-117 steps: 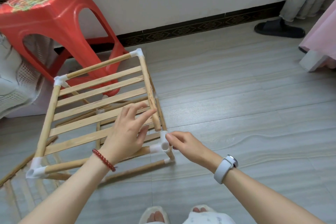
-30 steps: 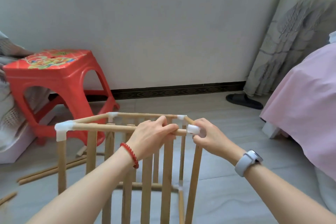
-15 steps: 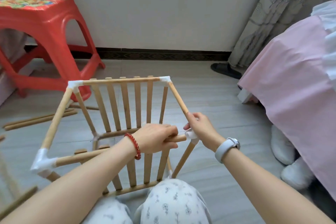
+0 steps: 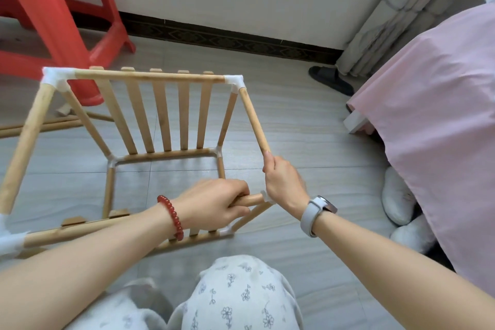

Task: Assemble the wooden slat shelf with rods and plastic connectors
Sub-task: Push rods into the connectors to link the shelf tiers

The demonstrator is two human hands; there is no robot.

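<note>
The shelf (image 4: 166, 115) is a boxy open frame of round, pale wooden rods joined at the corners by white plastic connectors (image 4: 234, 82), standing on the grey, wood-grained floor (image 4: 308, 142) in front of the person's knees. Its far side carries a row of flat, smooth slats (image 4: 160, 115) running between an upper and a lower rod. Another row of slats lies along the near side, mostly hidden behind the left forearm.

The left hand (image 4: 214, 202) reaches in from the lower left, knuckles up, fingers curled round the near top rod (image 4: 251, 199) close to its right end. A red bead bracelet (image 4: 171, 215) circles that wrist. The right hand (image 4: 285, 183) comes in from the lower right, its fingers wrapped round the lower end of the slanting right rod (image 4: 254, 120), and it sits over a white connector (image 4: 265, 195) at the near right corner; only a sliver of that connector shows. A pale watch (image 4: 316, 211) is on that wrist.

A glossy red plastic stool (image 4: 53, 21) stands at the upper left, loose rods (image 4: 53, 124) lie on the floor beneath it, and a pink bed cover (image 4: 442, 115) hangs at the right, with a dark slipper (image 4: 330, 80) near the wall.
</note>
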